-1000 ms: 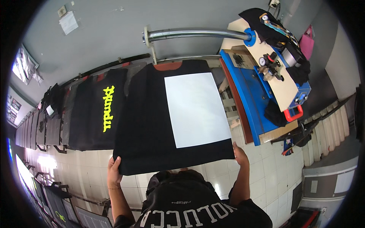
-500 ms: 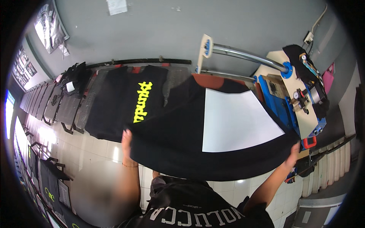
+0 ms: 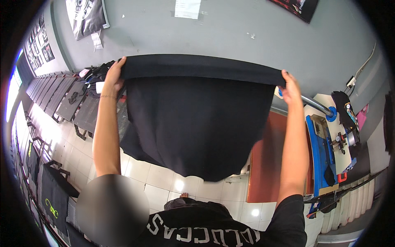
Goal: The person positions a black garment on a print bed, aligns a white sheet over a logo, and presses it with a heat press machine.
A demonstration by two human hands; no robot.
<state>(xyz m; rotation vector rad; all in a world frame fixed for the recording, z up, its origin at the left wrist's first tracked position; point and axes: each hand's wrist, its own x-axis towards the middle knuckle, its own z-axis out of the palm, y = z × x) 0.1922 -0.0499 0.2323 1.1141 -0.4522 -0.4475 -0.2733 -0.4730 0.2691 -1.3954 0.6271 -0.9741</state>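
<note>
A large piece of plain black cloth [image 3: 193, 119] hangs spread out in front of me, raised against the wall. My left hand [image 3: 115, 75] is closed on its upper left corner. At the upper right corner my right hand [image 3: 291, 86] grips the same edge, thumb and fingers around it. Along the top the cloth is turned over in a wide band, and its lower edge droops in a curve. Whether it is a whole garment I cannot tell. To its right a flat red-brown board [image 3: 267, 164] shows, partly behind the cloth and my right forearm.
At right stands a blue and cream machine [image 3: 321, 152] with a metal rail [image 3: 314, 106] and gauge. Dark flat boards [image 3: 68, 103] run in a row at left, with a pile of dark clothes [image 3: 96, 78] on them. Another row with black cloths [image 3: 53, 206] stands at lower left.
Both hands have risen, lifting the black cloth high in front of the wall. The white sheet and yellow-printed black cloth are out of sight. More of the red-brown board shows.
</note>
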